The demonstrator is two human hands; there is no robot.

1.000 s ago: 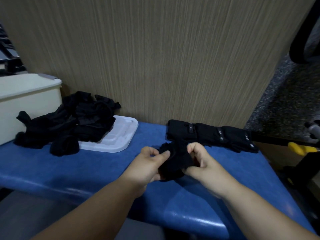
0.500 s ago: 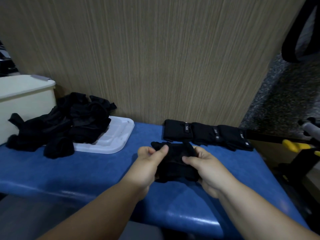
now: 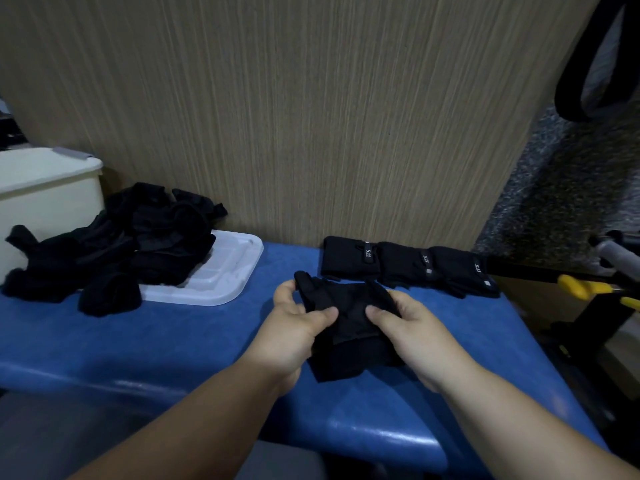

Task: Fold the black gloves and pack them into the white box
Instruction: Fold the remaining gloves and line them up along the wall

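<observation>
Wood-grain panel across the whole back, upright behind the far edge of a blue padded bench. Speckled floor off to the right, with a dark curved frame high in that corner and a yellow-handled tool lower down, well clear of the work.

At far left on the bench, the white box, only partly in view, its inside not visible from here. Beside it, lying flat, a white lid, half buried under a loose pile of black gloves that spills off the lid onto the blue surface and leans against the box wall. Against the panel on the right, a row of three folded gloves, side by side and touching, pale labels facing up.

Front and centre, just before that row, one black glove, crumpled and partly doubled over, low over the bench; whether resting on it, unclear. Left hand grasping its left side, thumb pressed on top, fingers curled behind the fabric. Right hand gripping the right side the same way, thumb on top near the left thumb. Bare forearms reaching in from the bottom edge.
</observation>
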